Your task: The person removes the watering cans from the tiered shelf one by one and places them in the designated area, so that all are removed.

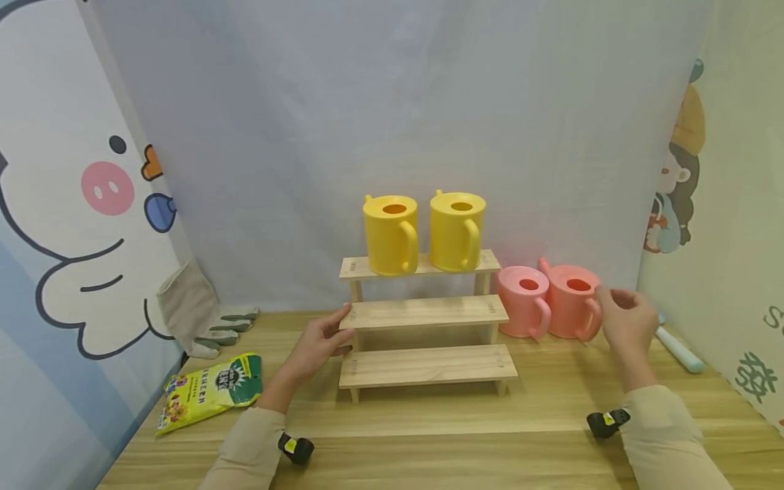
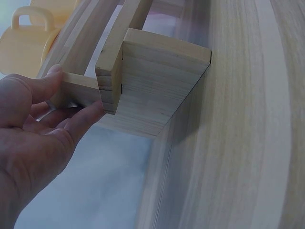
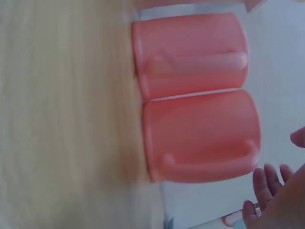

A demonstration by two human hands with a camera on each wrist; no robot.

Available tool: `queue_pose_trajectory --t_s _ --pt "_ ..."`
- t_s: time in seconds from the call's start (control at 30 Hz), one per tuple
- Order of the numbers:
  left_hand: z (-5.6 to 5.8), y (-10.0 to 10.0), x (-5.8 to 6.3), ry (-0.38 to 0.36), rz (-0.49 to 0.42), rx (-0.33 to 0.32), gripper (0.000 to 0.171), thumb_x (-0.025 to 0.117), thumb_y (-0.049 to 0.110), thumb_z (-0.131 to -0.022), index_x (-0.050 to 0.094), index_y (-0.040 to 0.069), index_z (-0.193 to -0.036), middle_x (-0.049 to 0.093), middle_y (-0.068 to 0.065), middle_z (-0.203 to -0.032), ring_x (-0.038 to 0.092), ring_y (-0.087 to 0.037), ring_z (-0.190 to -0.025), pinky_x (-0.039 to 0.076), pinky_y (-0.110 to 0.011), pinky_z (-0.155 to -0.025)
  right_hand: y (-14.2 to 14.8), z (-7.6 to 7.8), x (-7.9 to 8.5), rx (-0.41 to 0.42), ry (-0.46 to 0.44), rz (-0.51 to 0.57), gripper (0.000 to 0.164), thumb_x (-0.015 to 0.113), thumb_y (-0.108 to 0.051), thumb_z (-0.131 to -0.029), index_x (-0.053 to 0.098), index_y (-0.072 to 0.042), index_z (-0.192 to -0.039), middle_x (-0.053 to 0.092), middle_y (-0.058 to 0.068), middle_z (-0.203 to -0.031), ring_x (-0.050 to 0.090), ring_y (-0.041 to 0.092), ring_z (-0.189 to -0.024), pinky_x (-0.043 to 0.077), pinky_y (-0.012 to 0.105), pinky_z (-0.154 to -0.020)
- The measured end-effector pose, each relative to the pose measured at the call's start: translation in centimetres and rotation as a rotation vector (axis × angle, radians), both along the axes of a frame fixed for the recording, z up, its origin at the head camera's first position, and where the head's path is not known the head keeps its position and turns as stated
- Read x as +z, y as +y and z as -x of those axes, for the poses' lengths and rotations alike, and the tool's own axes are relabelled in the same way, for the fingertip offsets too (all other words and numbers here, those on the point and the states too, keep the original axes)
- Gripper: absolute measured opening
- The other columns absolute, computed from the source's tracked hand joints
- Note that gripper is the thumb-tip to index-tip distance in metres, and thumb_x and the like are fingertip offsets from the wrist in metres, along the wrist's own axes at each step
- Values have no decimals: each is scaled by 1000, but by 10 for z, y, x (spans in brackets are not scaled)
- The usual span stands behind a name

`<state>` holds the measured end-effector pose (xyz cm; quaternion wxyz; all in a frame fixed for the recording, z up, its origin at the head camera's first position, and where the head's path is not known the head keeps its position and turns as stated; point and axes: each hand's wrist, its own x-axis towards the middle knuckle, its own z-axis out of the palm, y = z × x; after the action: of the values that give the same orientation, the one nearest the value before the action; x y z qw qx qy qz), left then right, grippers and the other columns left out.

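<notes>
A three-tier wooden stand stands mid-table. My left hand grips the left end of its middle tier; in the left wrist view the thumb lies on one side of the wood and the fingers on the other. Two yellow watering cans sit side by side on the top tier. On the table to the stand's right are a pink watering can and a slightly darker one, nearly touching. Just right of the darker can is my right hand, holding nothing, its fingers loosely bent near the handle.
A yellow-green packet lies at the table's left, with a grey glove behind it against the wall. A pale-handled tool lies by the right wall. A grey curtain hangs behind the stand.
</notes>
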<state>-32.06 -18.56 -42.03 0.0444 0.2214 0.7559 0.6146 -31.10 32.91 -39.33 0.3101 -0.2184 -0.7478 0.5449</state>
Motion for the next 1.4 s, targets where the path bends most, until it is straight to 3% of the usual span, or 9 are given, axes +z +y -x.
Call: queue_pose_trajectory --t_s 0.1,0.2,0.57,0.67,0.97,1.13,1.4 --pt "0 0 0 3 1 0 64 56 8 -103 24 3 -158 26 -24 -159 47 -43 -131 52 -45 -98 -11 -3 11 -24 106 6 29 73 -39 -90 70 -12 -102 60 -14 -86 56 0 -81 45 13 -71" --pt "1 1 0 5 1 -3 64 56 8 -103 24 3 -158 24 -24 -160 46 -42 -132 52 -45 -98 -26 -8 24 2 194 -8 29 74 -35 -90 71 -10 -104 63 -12 -91 59 2 -84 49 10 -70" --pt "2 2 2 14 -3 -18 64 56 8 -104 23 2 -158 18 -21 -162 42 -42 -135 51 -45 -98 -83 -34 63 206 431 -212 25 72 -17 -93 71 2 -109 71 -2 -100 63 0 -94 51 15 -85" --pt "2 1 1 9 -8 -17 63 56 8 -104 23 2 -158 17 -21 -163 41 -42 -136 51 -46 -99 -95 -34 68 280 433 -223 25 72 -16 -93 71 2 -110 70 -1 -101 63 1 -93 50 15 -84" --pt "3 0 0 9 -8 -15 64 56 9 -104 23 3 -158 20 -22 -162 41 -43 -136 51 -46 -99 -128 -17 76 466 287 -187 35 68 -24 -96 65 2 -119 67 10 -111 63 12 -98 53 15 -82" --pt "1 0 -2 2 -9 -14 64 56 7 -104 23 1 -158 23 -25 -160 42 -44 -134 50 -48 -99 -146 -3 77 480 296 -220 39 70 -29 -95 66 0 -119 69 11 -111 64 18 -99 52 19 -83" --pt "1 -1 -1 3 -7 -21 64 56 9 -104 23 2 -158 23 -25 -159 40 -43 -136 50 -47 -100 -166 18 84 441 365 -234 36 76 -18 -88 67 5 -114 70 16 -104 67 26 -92 52 22 -78"
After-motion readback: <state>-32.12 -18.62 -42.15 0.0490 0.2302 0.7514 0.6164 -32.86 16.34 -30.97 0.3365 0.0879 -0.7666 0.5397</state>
